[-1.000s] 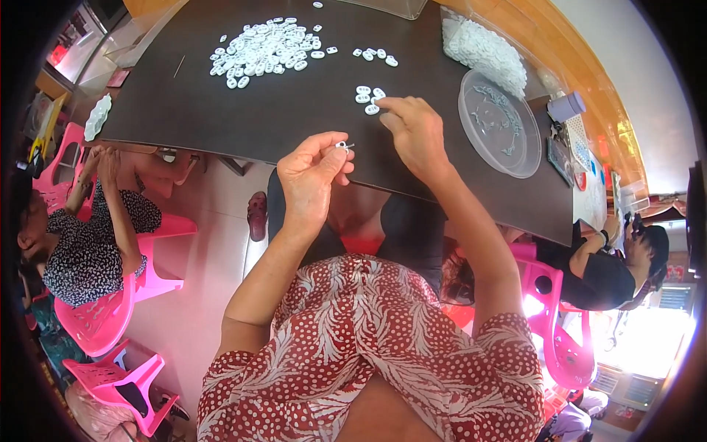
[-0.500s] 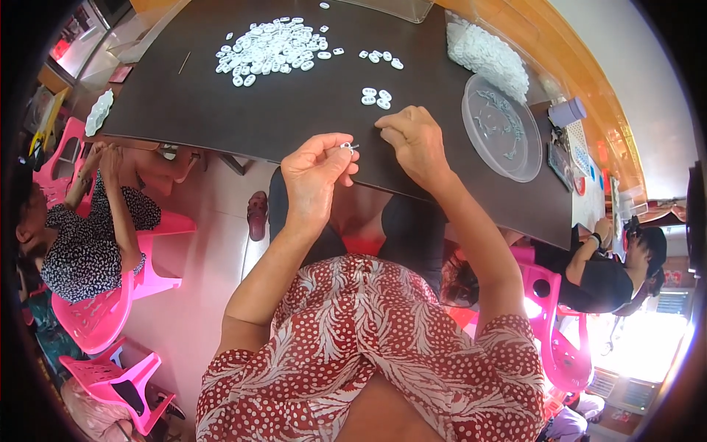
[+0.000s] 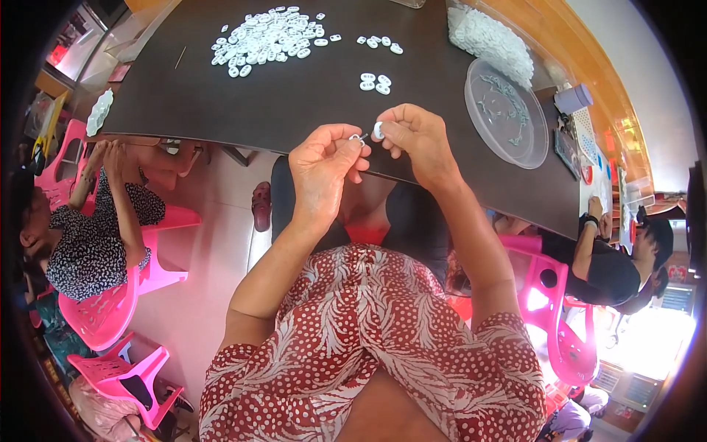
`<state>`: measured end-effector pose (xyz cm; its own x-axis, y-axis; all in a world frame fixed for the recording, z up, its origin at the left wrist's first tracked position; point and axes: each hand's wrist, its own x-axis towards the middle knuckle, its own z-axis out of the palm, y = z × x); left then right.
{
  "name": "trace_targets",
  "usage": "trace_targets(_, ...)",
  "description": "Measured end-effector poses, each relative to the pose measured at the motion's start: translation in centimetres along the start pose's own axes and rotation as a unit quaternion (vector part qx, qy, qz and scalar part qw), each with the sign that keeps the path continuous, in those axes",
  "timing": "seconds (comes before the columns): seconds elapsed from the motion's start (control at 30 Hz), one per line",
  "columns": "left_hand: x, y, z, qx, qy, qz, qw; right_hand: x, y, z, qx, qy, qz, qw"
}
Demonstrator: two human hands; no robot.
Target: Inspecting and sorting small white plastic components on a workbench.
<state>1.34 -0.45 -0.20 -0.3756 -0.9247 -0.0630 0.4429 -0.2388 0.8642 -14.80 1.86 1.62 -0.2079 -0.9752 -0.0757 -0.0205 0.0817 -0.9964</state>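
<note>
My left hand (image 3: 324,163) pinches a small white part with a thin dark pin (image 3: 361,138) sticking out of it toward the right. Close beside it, my right hand (image 3: 418,140) grips a white oval piece (image 3: 378,130) between thumb and fingers. The pin's tip is at or just short of that piece; contact cannot be made out. Beyond my hands lies a small cluster of white oval two-holed pieces (image 3: 382,89) on the dark table (image 3: 294,103). Both hands are above the table's near edge.
A large heap of white oval pieces (image 3: 269,37) lies far left, with several more (image 3: 396,48) at the back. A round clear tray (image 3: 530,151) of small metal parts stands right, beside a bag of white pieces (image 3: 490,44). Other people sit on pink chairs (image 3: 96,317) either side.
My right hand has come back from the tabletop toward my left hand, and a white oval piece now shows in its fingers. The left hand keeps its small part.
</note>
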Motion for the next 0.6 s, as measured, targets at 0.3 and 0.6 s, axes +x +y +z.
trace_targets(0.3,-0.3,0.0,0.1,0.000,0.007,-0.002,1.000,-0.1,0.6,0.2,0.081,-0.032,0.007,0.996)
trace_targets(0.6,-0.4,-0.6,0.5,-0.038,0.035,0.020,0.998,-1.1,1.0,2.9,0.134,0.047,-0.027,0.989)
